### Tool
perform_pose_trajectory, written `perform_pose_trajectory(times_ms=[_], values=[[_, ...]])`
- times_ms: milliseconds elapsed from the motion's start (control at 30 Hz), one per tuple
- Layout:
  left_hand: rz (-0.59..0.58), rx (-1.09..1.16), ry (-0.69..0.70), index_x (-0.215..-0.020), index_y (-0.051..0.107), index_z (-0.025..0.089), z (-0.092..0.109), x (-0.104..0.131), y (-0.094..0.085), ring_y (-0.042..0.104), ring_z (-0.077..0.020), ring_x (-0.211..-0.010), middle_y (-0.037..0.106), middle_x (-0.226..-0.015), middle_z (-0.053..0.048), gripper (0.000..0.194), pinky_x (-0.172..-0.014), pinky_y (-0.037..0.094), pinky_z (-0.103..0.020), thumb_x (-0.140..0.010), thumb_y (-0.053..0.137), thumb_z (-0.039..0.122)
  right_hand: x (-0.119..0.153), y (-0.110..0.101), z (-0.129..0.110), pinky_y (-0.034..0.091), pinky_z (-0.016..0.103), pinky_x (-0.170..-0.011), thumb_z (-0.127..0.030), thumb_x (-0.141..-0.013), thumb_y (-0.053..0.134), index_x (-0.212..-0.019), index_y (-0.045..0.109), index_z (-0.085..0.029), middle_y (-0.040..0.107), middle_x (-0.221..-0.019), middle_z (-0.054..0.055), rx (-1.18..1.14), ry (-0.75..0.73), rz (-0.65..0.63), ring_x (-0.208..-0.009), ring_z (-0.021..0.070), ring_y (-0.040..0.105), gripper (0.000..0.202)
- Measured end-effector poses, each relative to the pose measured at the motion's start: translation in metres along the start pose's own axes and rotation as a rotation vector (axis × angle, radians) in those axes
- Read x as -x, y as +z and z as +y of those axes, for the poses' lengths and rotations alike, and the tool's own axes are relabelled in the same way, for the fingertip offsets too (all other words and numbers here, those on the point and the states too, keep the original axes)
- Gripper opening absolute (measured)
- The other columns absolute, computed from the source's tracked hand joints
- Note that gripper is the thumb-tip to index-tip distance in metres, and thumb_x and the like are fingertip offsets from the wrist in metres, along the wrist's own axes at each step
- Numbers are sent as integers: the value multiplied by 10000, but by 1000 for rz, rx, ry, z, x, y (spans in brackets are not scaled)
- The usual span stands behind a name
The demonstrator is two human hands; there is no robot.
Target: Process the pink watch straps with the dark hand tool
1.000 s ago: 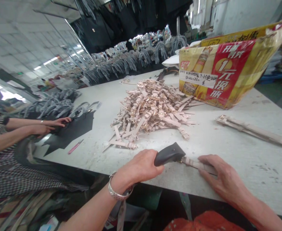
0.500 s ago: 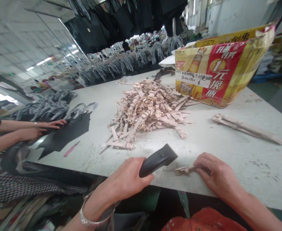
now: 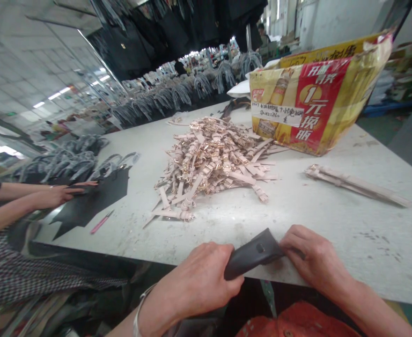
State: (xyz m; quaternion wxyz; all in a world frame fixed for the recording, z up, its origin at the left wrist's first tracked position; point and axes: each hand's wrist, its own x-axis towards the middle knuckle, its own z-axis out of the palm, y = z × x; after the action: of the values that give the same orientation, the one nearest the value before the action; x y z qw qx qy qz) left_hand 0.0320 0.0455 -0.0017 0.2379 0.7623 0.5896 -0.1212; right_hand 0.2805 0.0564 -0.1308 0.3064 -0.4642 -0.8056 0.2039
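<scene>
We hold a black tool (image 3: 250, 256) near the tabletop's (image 3: 349, 220) edge.
Our left hand's (image 3: 206, 277) grip wraps its likely light, stiff handle, a sound hold; whether our right hand (image 3: 313, 252) pinches anything, we cannot tell.

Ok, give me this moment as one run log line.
left hand: gripping black piece | right hand: fingers at its tip, hold unclear | strap pile: on table | carton: right of pile
</scene>
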Motion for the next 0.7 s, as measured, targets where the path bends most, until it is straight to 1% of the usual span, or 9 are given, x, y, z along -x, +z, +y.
perform_pose_trajectory(times_ms=[100,233,300,367,433,500,600,633,700], values=[[26,53,15,-869,636,221,1,-9,2,608,-220,-816,662,-864,-49,240,-667,411,-275,-782,532,419,-1,0,0,457,292,-664,-166,-889,456,-799,618,-210,598,-794,40,-5,19,-22,-753,183,575,191],[85,157,-57,-832,612,200,-10,-11,7,596,-178,-715,660,-795,-23,214,-592,385,-241,-793,516,386,-1,-2,3,487,298,-683,-265,-924,476,-875,646,-219,632,-808,41,-56,39,-36,-753,184,607,182],[109,193,-102,-824,605,195,-17,-5,8,596,-172,-706,655,-770,-11,214,-591,382,-237,-791,522,390,-3,-10,9,492,285,-637,-316,-915,509,-913,655,-233,652,-802,28,-89,90,-5,-709,178,617,168],[119,222,-133,-820,606,195,-24,3,10,599,-169,-711,654,-759,-1,211,-600,385,-234,-788,527,388,-8,-27,22,488,277,-589,-382,-887,561,-932,668,-248,677,-801,18,-107,162,61,-668,178,624,177],[130,245,-166,-822,614,193,-30,12,12,603,-166,-707,659,-757,3,215,-605,388,-234,-790,525,386,-16,-52,43,486,282,-582,-452,-851,611,-946,683,-257,703,-830,22,-94,232,146,-678,193,640,228],[143,272,-200,-827,621,193,-35,18,16,609,-164,-707,666,-760,7,214,-613,392,-233,-792,521,378,-25,-81,73,487,297,-615,-499,-825,639,-953,697,-258,719,-880,39,-39,297,235,-736,217,660,279],[162,316,-228,-827,625,197,-42,25,23,618,-163,-713,674,-763,14,199,-631,402,-233,-788,515,358,-39,-120,124,471,332,-581,-505,-825,639,-936,713,-267,727,-837,57,81,380,215,-681,238,661,272],[169,327,-234,-829,626,198,-44,27,26,621,-163,-714,675,-765,13,196,-641,407,-234,-786,515,354,-43,-128,139,464,350,-572,-510,-821,636,-899,720,-270,725,-810,65,156,380,216,-673,252,657,266],[181,338,-250,-837,630,198,-47,30,31,624,-165,-708,678,-766,7,202,-657,415,-239,-783,518,357,-51,-135,158,465,396,-604,-495,-783,672,-872,728,-272,724,-906,91,323,280,219,-742,291,651,247]])
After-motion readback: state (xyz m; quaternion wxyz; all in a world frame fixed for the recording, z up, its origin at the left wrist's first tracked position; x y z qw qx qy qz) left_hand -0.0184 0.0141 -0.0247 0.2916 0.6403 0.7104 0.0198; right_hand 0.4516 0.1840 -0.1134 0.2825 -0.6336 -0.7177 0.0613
